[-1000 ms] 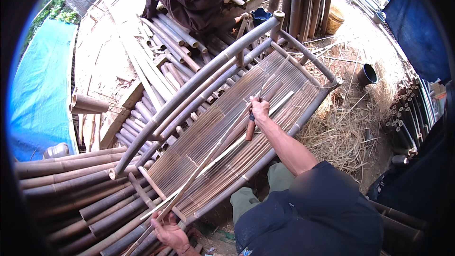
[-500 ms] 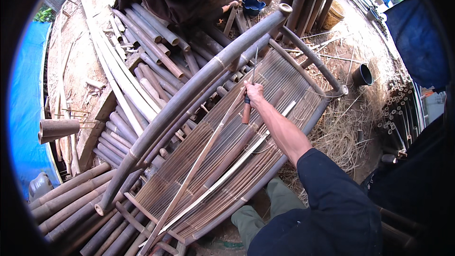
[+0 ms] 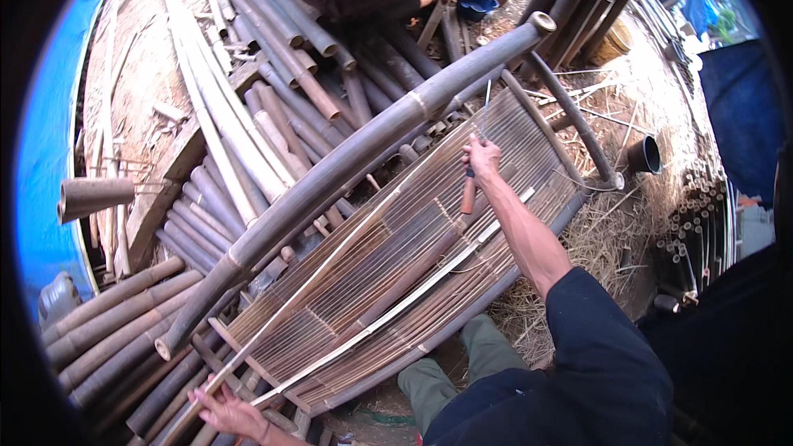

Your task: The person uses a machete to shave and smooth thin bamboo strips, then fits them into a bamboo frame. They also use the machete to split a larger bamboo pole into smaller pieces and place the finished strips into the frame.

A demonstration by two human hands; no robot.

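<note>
Outdoor daylight, strong and uneven, apparently from overhead. Bare ground [image 3: 144, 49] at far left is bleached nearly white; pale strips [image 3: 205, 87] beside it lose surface detail to glare. The blue sheet [image 3: 48, 165] at left glows brightly. A soft sheen lies along the bench rail [image 3: 330, 177], with deep shadow in the gaps among the poles [image 3: 281, 87]. Dark cloth [image 3: 710, 330] at near right sinks almost to black. Fisheye curvature bows long edges; a black circular border darkens the corners, and detail softens toward the rim.
</note>
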